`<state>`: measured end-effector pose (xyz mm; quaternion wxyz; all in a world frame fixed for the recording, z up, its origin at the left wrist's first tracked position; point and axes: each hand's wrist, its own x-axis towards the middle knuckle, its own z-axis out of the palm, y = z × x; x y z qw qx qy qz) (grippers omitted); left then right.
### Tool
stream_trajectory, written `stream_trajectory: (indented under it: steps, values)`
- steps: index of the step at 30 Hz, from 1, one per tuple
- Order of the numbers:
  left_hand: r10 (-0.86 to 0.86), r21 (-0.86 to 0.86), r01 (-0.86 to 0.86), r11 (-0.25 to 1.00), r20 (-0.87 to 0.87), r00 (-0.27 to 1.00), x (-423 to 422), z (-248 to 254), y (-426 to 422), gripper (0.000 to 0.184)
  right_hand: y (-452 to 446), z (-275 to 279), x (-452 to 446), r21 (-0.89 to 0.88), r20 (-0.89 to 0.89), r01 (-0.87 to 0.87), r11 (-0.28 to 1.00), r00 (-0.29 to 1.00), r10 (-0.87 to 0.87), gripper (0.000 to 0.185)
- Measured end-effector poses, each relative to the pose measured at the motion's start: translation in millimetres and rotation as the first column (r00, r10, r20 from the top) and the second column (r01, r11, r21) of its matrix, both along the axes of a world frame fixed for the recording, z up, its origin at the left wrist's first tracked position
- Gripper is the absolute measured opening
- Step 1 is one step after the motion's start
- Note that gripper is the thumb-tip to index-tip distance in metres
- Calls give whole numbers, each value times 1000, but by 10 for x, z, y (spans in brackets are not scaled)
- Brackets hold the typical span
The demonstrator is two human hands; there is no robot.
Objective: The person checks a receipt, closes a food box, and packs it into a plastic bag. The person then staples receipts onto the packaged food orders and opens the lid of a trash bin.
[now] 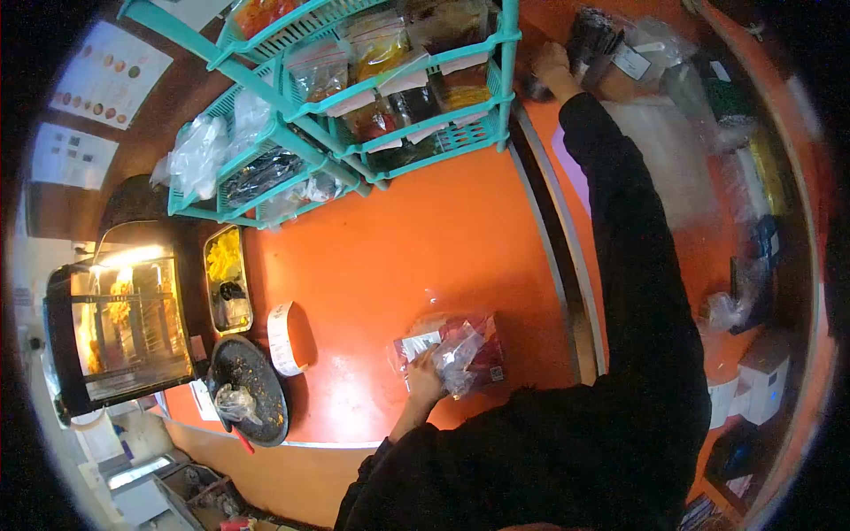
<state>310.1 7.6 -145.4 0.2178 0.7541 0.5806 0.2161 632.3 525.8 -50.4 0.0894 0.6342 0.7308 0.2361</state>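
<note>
My left hand (pixel 426 378) is closed on a crumpled clear plastic bag (pixel 459 354) at the front of the orange table. Beneath the bag lies a flat dark-red packet (pixel 490 348) with a pale label part. My right arm stretches far to the back, where my right hand (pixel 553 71) is curled at a small dark object (pixel 536 88) that is too blurred to name. Right beside that hand is a bundle of dark packets (pixel 593 40) with a white label. My right fingertips are partly hidden.
Teal basket racks (pixel 390 84) full of filled bags stand at the back. To the left are a lit glass display cabinet (pixel 128 319), a metal tray (pixel 228 281) with yellow food, a curved white card (pixel 282 338) and a dark round pan (pixel 266 376). A gap (pixel 553 212) separates the table surfaces.
</note>
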Motion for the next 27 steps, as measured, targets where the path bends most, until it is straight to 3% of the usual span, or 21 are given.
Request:
stream_trajectory:
  steps: [1, 2, 5, 8, 10, 11, 13, 14, 15, 16, 17, 19, 20, 21, 22, 24, 25, 27]
  values:
    - [5, 1, -5, 1000, -3, 1000, 4, -1, -4, 55, 42, 13, -23, -130, -19, 90, 987, 995, -94, 20]
    - [30, -1, -30, 1000, 13, 999, 9, -6, -12, 54, 16, -27, -19, -130, -21, 86, 988, 996, -90, 20]
    - [58, -55, -57, 997, 23, 998, -1, -29, -34, 51, -255, 26, -79, 62, 316, -90, 994, 947, 66, 19]
    - [40, -61, -41, 997, -21, 999, -8, -24, -20, 49, 260, -296, 116, 181, 116, 85, 980, 988, -107, 19]
    - [21, -23, -22, 999, -58, 998, 27, 92, 45, 47, 333, -181, 220, -18, 0, -64, 998, 998, 64, 19]
    - [13, -14, -13, 1000, -43, 999, 51, 160, 69, 47, 330, -188, 227, -22, -1, -65, 998, 998, 65, 19]
    - [7, -18, -7, 1000, -24, 1000, 113, 389, 166, 46, -126, 383, 24, 41, -272, -1, 999, 962, 12, 22]
    - [-43, -47, 43, 998, -7, 999, 110, 502, 215, 47, -156, 491, 70, 25, -269, -4, 1000, 963, 11, 22]
    - [-94, -73, 95, 993, 15, 995, 98, 557, 216, 47, -184, 603, 128, 22, -101, -147, 989, 984, 149, 18]
    - [66, -308, -4, 951, 189, 980, 55, 523, 150, 49, -238, 641, 189, -7, 70, -286, 958, 956, 286, 19]
    - [66, -314, 1, 950, 201, 977, 17, 517, 97, 49, -336, 605, 224, -16, 81, -284, 959, 955, 285, 19]
    - [159, -566, 14, 824, 255, 954, -34, 537, 141, 46, -433, 451, 258, 131, -110, -278, 952, 950, 293, 18]
    - [-154, -151, 186, 971, 199, 968, -15, 607, 181, 40, -444, 411, 229, 212, -208, -268, 940, 927, 312, 21]
    - [-153, -131, 179, 975, 189, 970, -36, 533, 159, 40, -400, 346, 235, 235, -207, -272, 933, 924, 321, 21]
    - [-218, -50, 217, 975, -25, 976, -59, 448, 108, 38, -390, 289, 237, 249, -175, -285, 925, 927, 333, 21]
    - [-253, -80, 242, 967, -183, 950, -95, 353, 48, 38, -364, 288, 192, 271, -158, -305, 913, 921, 355, 21]
    - [-273, -94, 257, 962, -259, 927, -102, 340, 30, 37, -366, 345, 165, 174, -98, -282, 944, 949, 301, 21]
    - [-150, -90, 140, 986, -115, 982, -70, 377, 21, 40, -407, 436, 105, 74, -35, -253, 965, 966, 256, 21]
